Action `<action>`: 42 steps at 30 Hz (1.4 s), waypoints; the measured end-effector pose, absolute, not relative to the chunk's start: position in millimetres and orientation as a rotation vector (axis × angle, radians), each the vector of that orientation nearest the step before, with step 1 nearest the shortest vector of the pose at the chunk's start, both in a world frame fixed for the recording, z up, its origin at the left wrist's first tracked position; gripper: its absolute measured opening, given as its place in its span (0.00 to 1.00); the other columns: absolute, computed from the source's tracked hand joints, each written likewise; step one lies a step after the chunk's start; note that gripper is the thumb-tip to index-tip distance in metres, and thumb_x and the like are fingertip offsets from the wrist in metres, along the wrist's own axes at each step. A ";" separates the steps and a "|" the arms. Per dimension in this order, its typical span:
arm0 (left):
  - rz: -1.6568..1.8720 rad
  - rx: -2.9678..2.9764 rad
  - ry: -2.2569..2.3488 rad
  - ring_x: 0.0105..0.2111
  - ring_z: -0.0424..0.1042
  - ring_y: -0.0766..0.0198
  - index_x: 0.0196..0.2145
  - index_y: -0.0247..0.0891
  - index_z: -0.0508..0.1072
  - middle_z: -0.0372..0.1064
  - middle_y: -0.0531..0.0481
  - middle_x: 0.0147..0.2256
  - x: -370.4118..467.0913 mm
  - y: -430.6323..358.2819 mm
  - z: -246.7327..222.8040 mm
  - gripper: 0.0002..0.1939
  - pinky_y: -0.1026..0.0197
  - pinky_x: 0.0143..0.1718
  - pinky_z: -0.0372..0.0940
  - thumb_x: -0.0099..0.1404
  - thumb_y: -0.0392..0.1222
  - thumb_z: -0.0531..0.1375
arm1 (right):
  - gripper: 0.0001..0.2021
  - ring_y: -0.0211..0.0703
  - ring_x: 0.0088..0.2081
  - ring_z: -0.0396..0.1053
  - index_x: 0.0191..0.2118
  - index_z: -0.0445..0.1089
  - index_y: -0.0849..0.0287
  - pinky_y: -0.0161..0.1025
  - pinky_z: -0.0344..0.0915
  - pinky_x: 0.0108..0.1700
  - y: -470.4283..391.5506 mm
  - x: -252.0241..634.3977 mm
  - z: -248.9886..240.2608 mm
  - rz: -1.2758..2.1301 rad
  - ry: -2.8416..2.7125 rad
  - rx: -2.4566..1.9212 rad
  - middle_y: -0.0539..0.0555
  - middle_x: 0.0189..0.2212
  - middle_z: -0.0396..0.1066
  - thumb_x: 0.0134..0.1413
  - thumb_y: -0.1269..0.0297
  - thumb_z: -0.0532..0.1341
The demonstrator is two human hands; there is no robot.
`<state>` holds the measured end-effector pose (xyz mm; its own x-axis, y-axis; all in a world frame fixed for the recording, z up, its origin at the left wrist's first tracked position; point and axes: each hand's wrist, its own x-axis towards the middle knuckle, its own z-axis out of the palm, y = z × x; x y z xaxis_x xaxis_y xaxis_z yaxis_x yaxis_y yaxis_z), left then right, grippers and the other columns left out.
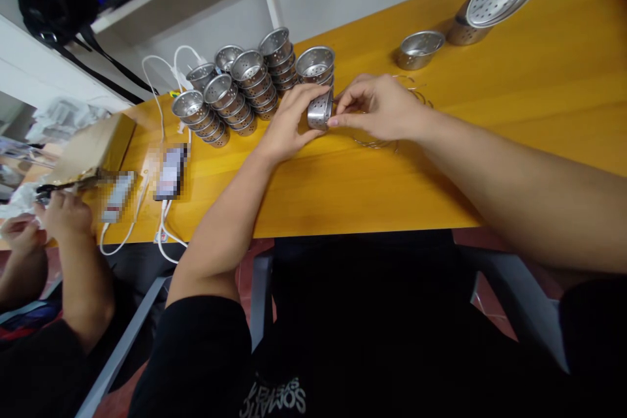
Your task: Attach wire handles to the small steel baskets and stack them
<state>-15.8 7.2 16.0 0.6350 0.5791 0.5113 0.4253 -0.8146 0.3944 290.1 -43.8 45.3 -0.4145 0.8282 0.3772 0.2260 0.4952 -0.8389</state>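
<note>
My left hand (289,123) grips a small perforated metal cup (320,111), which is tipped on its side above the yellow table. At the cup's rim, the thumb and fingers of my right hand (377,108) are pinched together; what they hold is too small to make out. Thin wire pieces (375,142) lie on the table under and around my right hand. Just behind my left hand rise several stacks of similar perforated cups (252,72), and another stack (316,62) stands directly behind the held cup.
A single cup (420,50) and a tilted stack of cups (494,3) are at the back right. Two phones (171,172) with white cables lie left, beside a cardboard box (93,150). Another person's hands (66,212) work at the far left. A shelf runs behind the table.
</note>
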 end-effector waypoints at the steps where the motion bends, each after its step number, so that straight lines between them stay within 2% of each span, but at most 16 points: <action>1: 0.950 2.615 0.821 0.84 0.75 0.29 0.84 0.60 0.74 0.78 0.40 0.81 -15.4 6.6 17.0 0.55 0.24 0.91 0.64 0.74 0.93 0.68 | 0.30 0.73 0.48 0.82 0.37 0.86 0.40 0.84 0.82 0.63 -43.9 290.7 45.9 0.919 -1.908 -0.875 0.59 0.43 0.87 0.57 0.20 0.88; 4: 0.960 2.620 0.824 0.83 0.76 0.30 0.84 0.59 0.74 0.78 0.39 0.80 -16.3 5.9 19.5 0.55 0.24 0.90 0.66 0.75 0.93 0.68 | 0.32 0.76 0.51 0.82 0.37 0.85 0.40 0.87 0.81 0.64 -47.0 290.2 48.9 0.890 -1.920 -0.888 0.60 0.44 0.87 0.58 0.16 0.85; 7: 0.998 2.616 0.837 0.82 0.77 0.30 0.84 0.58 0.74 0.78 0.38 0.80 -21.2 7.5 18.7 0.56 0.26 0.90 0.67 0.74 0.93 0.70 | 0.31 0.84 0.64 0.80 0.38 0.85 0.37 0.93 0.74 0.75 -53.8 288.1 55.2 0.676 -1.917 -0.922 0.65 0.55 0.86 0.64 0.13 0.79; 9: 1.031 2.596 0.865 0.81 0.78 0.31 0.83 0.57 0.74 0.79 0.38 0.78 -25.6 8.3 17.2 0.57 0.28 0.88 0.69 0.72 0.93 0.71 | 0.31 0.87 0.71 0.76 0.42 0.85 0.36 0.93 0.71 0.80 -56.6 288.7 59.7 0.517 -1.887 -0.960 0.66 0.62 0.84 0.68 0.13 0.75; 15: 1.151 2.489 0.956 0.76 0.83 0.35 0.79 0.54 0.75 0.81 0.38 0.74 -30.0 6.9 16.9 0.57 0.30 0.86 0.74 0.69 0.93 0.75 | 0.30 0.82 0.73 0.76 0.47 0.81 0.41 0.86 0.71 0.83 -32.1 313.9 48.0 0.317 -1.947 -1.150 0.69 0.69 0.79 0.76 0.18 0.70; 17: 1.248 2.440 0.976 0.83 0.77 0.32 0.78 0.54 0.75 0.77 0.37 0.79 -28.5 9.8 14.6 0.57 0.28 0.90 0.69 0.68 0.92 0.76 | 0.26 0.82 0.73 0.77 0.46 0.79 0.43 0.84 0.72 0.83 -17.7 326.5 36.1 0.316 -2.042 -1.253 0.71 0.66 0.79 0.77 0.25 0.72; 19: 1.359 2.376 0.991 0.90 0.66 0.30 0.77 0.55 0.74 0.69 0.36 0.85 -27.8 16.8 8.9 0.55 0.27 0.94 0.63 0.68 0.91 0.77 | 0.23 0.83 0.72 0.78 0.45 0.78 0.45 0.84 0.75 0.80 -6.5 336.4 25.1 0.311 -2.124 -1.374 0.73 0.62 0.80 0.75 0.31 0.74; 21: 1.447 2.274 0.986 0.94 0.58 0.30 0.77 0.56 0.74 0.63 0.37 0.88 -29.2 26.6 0.8 0.54 0.28 0.96 0.58 0.69 0.91 0.76 | 0.21 0.83 0.71 0.78 0.47 0.79 0.45 0.85 0.76 0.79 -0.8 341.5 17.6 0.323 -2.178 -1.443 0.72 0.61 0.81 0.74 0.32 0.75; 22: 1.466 2.209 0.980 0.94 0.58 0.31 0.77 0.56 0.74 0.63 0.38 0.88 -30.7 31.6 -3.1 0.54 0.28 0.96 0.57 0.69 0.92 0.75 | 0.22 0.83 0.72 0.78 0.51 0.80 0.44 0.85 0.76 0.80 0.0 341.8 15.2 0.337 -2.182 -1.444 0.71 0.63 0.82 0.73 0.31 0.75; 25: 1.411 1.995 0.975 0.91 0.64 0.32 0.77 0.56 0.75 0.72 0.39 0.82 -35.5 41.2 -10.4 0.56 0.28 0.97 0.56 0.69 0.94 0.73 | 0.36 0.86 0.79 0.73 0.71 0.80 0.41 0.86 0.68 0.88 -2.8 334.8 12.3 0.391 -2.119 -1.321 0.68 0.77 0.78 0.71 0.24 0.76; 27: 1.356 1.860 0.966 0.89 0.67 0.32 0.76 0.54 0.78 0.78 0.39 0.77 -36.6 41.2 -10.6 0.56 0.27 0.96 0.58 0.68 0.95 0.73 | 0.49 0.86 0.85 0.69 0.84 0.72 0.42 0.82 0.62 0.92 -5.2 325.7 11.4 0.474 -2.077 -1.194 0.66 0.87 0.72 0.70 0.20 0.76; 30: 1.303 1.697 0.895 0.86 0.73 0.30 0.71 0.51 0.84 0.82 0.39 0.76 -35.4 37.0 -9.7 0.55 0.27 0.92 0.65 0.67 0.96 0.71 | 0.65 0.85 0.90 0.65 0.94 0.58 0.46 0.79 0.63 0.93 -5.9 311.0 9.0 0.671 -2.067 -1.026 0.66 0.93 0.64 0.67 0.13 0.75; 32: 1.261 1.691 0.860 0.86 0.75 0.30 0.71 0.51 0.85 0.83 0.39 0.76 -35.7 37.9 -12.7 0.58 0.28 0.90 0.69 0.67 1.00 0.66 | 0.74 0.88 0.89 0.66 0.96 0.54 0.50 0.82 0.64 0.92 -5.1 303.9 7.1 0.753 -2.069 -0.945 0.69 0.92 0.66 0.61 0.08 0.76; 34: 1.230 1.781 0.856 0.85 0.76 0.31 0.72 0.52 0.85 0.85 0.39 0.74 -38.7 44.1 -18.8 0.60 0.28 0.87 0.72 0.68 1.03 0.60 | 0.77 0.89 0.86 0.70 0.95 0.57 0.50 0.84 0.66 0.90 -4.9 300.6 6.0 0.776 -2.046 -0.888 0.68 0.88 0.72 0.57 0.05 0.77; 39: 1.354 1.955 0.917 0.76 0.86 0.40 0.71 0.55 0.80 0.86 0.43 0.68 -47.4 58.8 -23.8 0.57 0.34 0.81 0.79 0.75 1.02 0.47 | 0.62 0.75 0.72 0.82 0.89 0.69 0.41 0.78 0.73 0.86 -10.6 305.8 10.5 0.750 -1.951 -0.875 0.61 0.74 0.87 0.65 0.07 0.74; 42: 1.559 1.994 0.918 0.70 0.88 0.44 0.68 0.55 0.78 0.86 0.45 0.64 -44.0 48.9 -8.8 0.49 0.38 0.82 0.78 0.78 0.98 0.52 | 0.59 0.77 0.70 0.84 0.86 0.74 0.42 0.81 0.76 0.82 -16.9 307.1 18.0 0.700 -1.968 -0.871 0.63 0.73 0.86 0.65 0.06 0.73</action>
<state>-44.0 48.9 -8.8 0.1420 0.7314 0.6670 0.2290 -0.6798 0.6967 307.1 -16.9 18.0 -0.3957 0.7863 0.4746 0.3099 0.6008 -0.7369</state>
